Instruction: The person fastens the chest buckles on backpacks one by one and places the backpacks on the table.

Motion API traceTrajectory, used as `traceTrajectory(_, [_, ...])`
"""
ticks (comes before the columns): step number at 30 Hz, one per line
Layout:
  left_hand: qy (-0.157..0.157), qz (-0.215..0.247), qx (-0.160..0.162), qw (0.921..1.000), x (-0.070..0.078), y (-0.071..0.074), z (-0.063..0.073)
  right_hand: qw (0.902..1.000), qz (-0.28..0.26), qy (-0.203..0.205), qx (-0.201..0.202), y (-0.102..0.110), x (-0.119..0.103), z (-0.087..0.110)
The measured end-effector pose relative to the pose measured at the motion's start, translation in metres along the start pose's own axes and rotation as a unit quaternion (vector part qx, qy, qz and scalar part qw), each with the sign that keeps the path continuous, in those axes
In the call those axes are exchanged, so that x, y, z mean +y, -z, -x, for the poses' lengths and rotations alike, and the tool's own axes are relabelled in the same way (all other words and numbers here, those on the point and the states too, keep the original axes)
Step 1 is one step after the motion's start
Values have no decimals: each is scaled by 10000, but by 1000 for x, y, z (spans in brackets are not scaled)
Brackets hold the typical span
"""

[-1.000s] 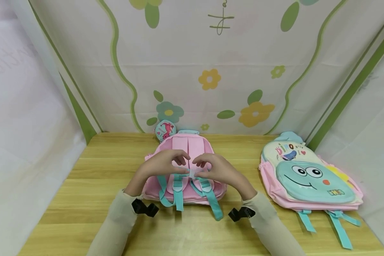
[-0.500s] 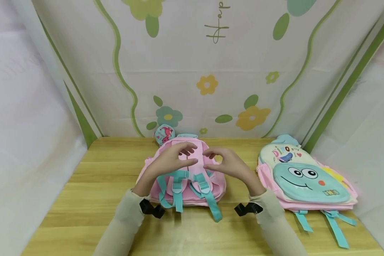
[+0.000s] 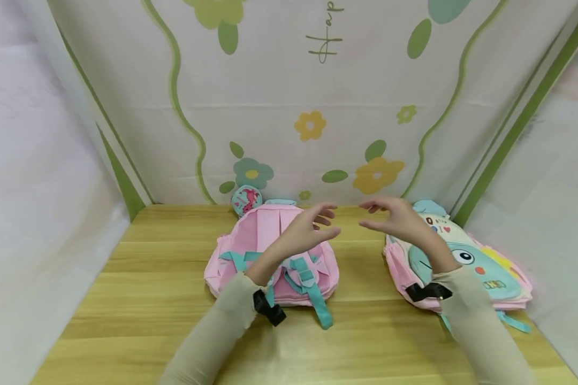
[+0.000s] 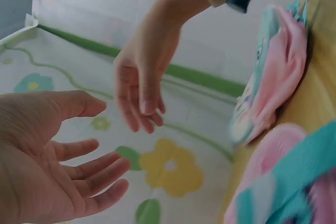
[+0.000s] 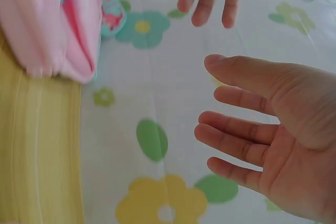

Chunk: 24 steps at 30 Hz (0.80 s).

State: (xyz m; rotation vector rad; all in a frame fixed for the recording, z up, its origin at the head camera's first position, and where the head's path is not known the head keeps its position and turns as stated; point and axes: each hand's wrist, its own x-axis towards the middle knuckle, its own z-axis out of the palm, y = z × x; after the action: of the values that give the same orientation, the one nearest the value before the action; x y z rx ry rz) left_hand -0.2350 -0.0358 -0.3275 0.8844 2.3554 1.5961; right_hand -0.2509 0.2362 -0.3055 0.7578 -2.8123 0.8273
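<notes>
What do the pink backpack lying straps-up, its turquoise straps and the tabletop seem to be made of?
Pink backpack: soft, matte fabric, judging by its folds; the lower back looks like mesh.
Turquoise straps: probably synthetic webbing, flat and limp.
Tabletop: wood-grain surface with a slight sheen; solid wood or printed laminate, I cannot tell.

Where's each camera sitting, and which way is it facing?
Head: on the head, facing forward and down at pink backpack and cartoon backpack; left hand, right hand and sleeves show.
Left wrist: on that wrist, facing past the left hand toward the right hand and flowered backdrop.
Right wrist: likewise, facing backdrop past right hand; left fingers show.
Both wrist views share pink backpack.
</notes>
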Motion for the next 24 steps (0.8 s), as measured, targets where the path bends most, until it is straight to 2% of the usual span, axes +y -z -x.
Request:
traceTrajectory(4, [245, 1007, 36, 9946, -2, -31, -17, 9996, 146, -233, -47, 24, 21, 11])
traceTrajectory(10, [765, 2337, -5, 9693, -11, -75, -39, 9983, 330, -487, 20, 56, 54, 34])
traceTrajectory(13, [998, 2688, -143, 9579, -18, -94, -45, 9972, 403, -632, -39, 70, 73, 48])
traceTrajectory(17, [1265, 2876, -247, 9490, -25, -120, -52, 9922, 490, -1084, -371, 88, 101, 70])
traceTrajectory(22, [1633, 3063, -107, 9378, -32, -148, -55, 9840, 590, -1494, -773, 103, 137, 98])
traceTrajectory(24, [1730, 3068, -20, 9359, -34, -158, -56, 9821, 600, -1585, -824, 107, 150, 110])
